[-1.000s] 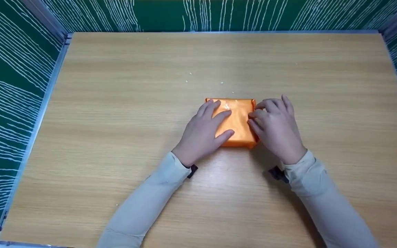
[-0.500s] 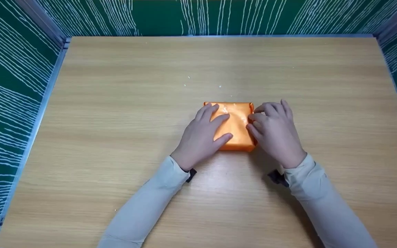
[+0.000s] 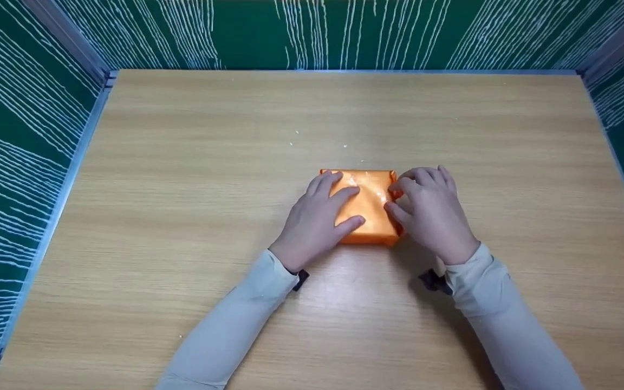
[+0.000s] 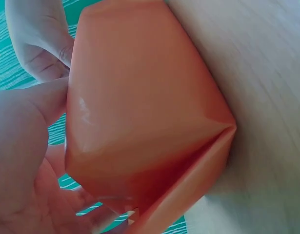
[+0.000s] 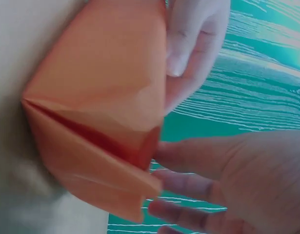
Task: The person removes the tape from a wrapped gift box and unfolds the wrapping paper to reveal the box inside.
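Fingers [image 3: 346,195] (two hands' [image 3: 312,219] [image 3: 434,211]) on one orange package [image 3: 372,214].

Soft glare whitens the brightly lit table [image 3: 352,314], while wrist views look dimmer.

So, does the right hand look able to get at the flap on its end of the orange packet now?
Probably yes: the right hand is close beside the flap, and the left hand rests on the orange packet, clear of that flap.

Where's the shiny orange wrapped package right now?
In the head view, the shiny orange box-shaped package lies right of centre on the pale wood-grain table, between the left hand on its top and the right hand at its right edge.
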